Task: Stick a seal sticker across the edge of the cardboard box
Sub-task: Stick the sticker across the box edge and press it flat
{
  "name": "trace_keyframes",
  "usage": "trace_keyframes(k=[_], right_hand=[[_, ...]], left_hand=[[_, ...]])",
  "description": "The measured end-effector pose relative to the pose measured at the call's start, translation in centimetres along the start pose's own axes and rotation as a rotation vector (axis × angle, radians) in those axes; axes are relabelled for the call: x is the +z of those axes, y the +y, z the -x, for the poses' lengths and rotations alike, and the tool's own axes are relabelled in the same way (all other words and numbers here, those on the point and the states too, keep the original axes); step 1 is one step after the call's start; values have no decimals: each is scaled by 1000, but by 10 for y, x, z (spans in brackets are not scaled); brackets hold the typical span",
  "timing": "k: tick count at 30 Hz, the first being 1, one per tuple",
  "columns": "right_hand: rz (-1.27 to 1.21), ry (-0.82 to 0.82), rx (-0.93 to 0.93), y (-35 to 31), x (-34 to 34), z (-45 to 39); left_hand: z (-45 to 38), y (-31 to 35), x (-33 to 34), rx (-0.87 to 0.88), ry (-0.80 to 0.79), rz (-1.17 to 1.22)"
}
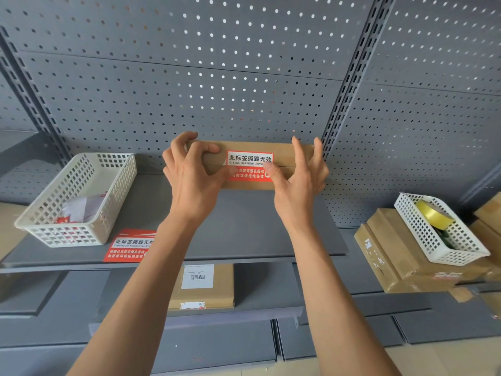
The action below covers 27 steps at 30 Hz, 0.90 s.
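Both thumbs press the seal sticker point(250, 166) across the cardboard box point(284, 156) seam on the shelf point(244, 226); left hand point(189, 175) grips the box's end, right hand point(295, 180) fingers splayed, equally near, sticker between them.

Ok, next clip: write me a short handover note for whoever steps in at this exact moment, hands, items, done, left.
Left hand: gripping the cardboard box at its left end, thumb on the seal sticker.
Right hand: thumb pressing the sticker's right side, fingers spread.
Box stands on edge on the grey shelf.
Done: sticker laid across the seam.
Left: rub it flat, release.
Spare sticker lies beside the left white basket.
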State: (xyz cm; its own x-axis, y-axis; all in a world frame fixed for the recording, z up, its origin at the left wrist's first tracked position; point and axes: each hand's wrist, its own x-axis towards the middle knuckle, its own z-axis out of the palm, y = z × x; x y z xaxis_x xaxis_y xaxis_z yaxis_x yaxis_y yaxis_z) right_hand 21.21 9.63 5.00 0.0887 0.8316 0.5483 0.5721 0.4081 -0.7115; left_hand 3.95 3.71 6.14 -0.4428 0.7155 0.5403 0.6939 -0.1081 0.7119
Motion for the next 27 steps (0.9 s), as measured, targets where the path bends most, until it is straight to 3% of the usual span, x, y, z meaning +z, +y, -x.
trace_keyframes(k=[8, 18, 27], right_hand=[[36, -8, -24, 1, -2, 1], [77, -139, -2, -5, -1, 6], [28, -163, -25, 2, -8, 2]], left_hand=[[-2, -5, -8, 49, -65, 14], [5, 11, 8, 24, 21, -128], [0, -1, -1, 72, -24, -92]])
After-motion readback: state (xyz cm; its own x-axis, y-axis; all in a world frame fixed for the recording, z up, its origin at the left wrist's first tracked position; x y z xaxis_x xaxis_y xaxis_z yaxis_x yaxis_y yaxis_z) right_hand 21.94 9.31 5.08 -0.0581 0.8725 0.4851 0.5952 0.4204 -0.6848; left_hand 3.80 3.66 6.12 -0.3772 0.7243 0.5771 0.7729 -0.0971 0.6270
